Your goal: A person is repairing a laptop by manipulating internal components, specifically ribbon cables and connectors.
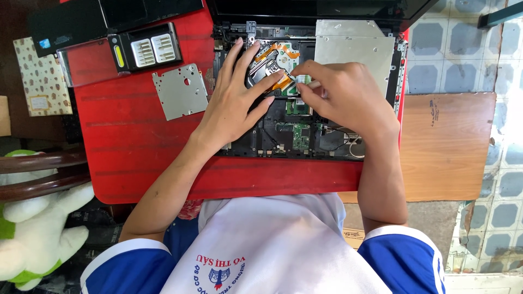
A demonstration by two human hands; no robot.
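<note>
Left hand [231,103] splayed on opened laptop [305,109], right hand [340,95] pinching screwdriver [301,80] (metal plate [180,91] nearby)

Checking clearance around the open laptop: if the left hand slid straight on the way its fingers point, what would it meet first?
The left hand points up the picture, fingers on the open laptop. Straight on, it would likely meet the laptop's hinge edge first, then the dark lid. Depth is unclear.

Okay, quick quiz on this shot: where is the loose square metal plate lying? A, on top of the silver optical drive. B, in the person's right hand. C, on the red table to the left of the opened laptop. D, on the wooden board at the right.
C: the metal plate lies flat on the red table, left of the opened laptop, below the screwdriver bit case.
</note>
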